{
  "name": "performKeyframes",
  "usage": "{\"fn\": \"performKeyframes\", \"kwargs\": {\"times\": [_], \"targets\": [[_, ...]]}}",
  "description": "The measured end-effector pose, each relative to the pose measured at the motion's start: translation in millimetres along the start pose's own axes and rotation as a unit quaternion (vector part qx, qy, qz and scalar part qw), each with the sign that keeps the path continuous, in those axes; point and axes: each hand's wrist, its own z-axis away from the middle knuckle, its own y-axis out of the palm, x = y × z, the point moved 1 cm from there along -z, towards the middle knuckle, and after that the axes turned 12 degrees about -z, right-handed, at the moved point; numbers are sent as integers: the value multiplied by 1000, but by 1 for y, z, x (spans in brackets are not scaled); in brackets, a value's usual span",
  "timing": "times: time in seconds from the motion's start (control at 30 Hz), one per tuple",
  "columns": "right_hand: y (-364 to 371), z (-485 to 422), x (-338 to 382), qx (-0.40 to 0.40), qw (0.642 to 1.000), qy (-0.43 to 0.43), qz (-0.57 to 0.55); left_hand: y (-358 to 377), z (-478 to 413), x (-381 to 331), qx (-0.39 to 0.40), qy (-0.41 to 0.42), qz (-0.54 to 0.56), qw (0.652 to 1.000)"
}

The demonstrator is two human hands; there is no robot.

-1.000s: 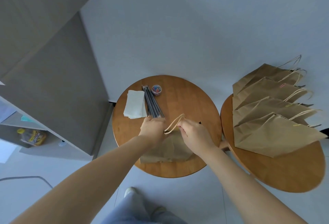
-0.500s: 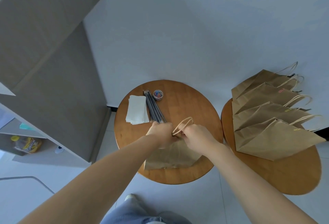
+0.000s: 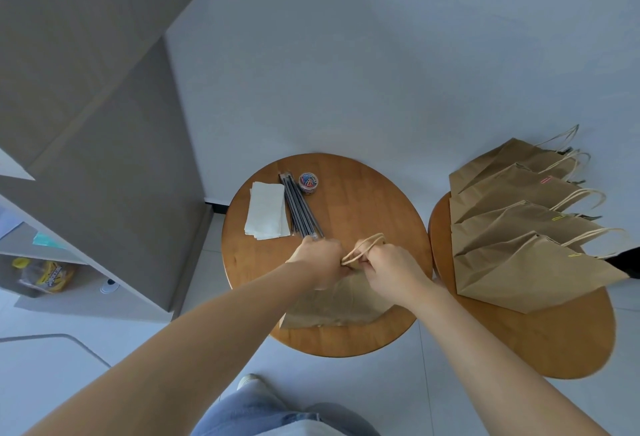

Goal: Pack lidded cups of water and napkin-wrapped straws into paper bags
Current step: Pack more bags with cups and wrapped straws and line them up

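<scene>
While gripped, bag (image 3: 332, 307) sits near table (image 3: 346, 349) rim

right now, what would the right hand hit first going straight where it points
Probably the left hand, close beside it at the paper bag mouth; the straws lie beyond, depth unclear.

The left hand (image 3: 320, 262) and the right hand (image 3: 393, 273) are bare, with short, plain nails where they can be made out. Behind each hand the left forearm (image 3: 207, 338) and the right forearm (image 3: 485, 349) are uncovered all the way to the picture's lower edge. Below the hands, towards the person, are light blue denim trousers (image 3: 277, 418), faded paler near the bottom edge and softly creased. Just ahead of the trouser leg, on the left hand's side, the rounded toe of a whitish shoe (image 3: 248, 380) shows on the floor (image 3: 346, 387).
</scene>
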Motion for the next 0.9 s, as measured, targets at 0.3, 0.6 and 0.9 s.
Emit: {"fn": "performKeyframes", "kwargs": {"times": [0.3,0.6,0.9], "targets": [[1,0,3,22,998,-14,61,-9,2,-3,16,-3,1,1000],[20,0,11,-33,991,-50,116,-16,13,3,4,10,-27,1000],[24,8,-10,-61,996,11,-61,-23,14,5,-5,67,-104,992]]}}
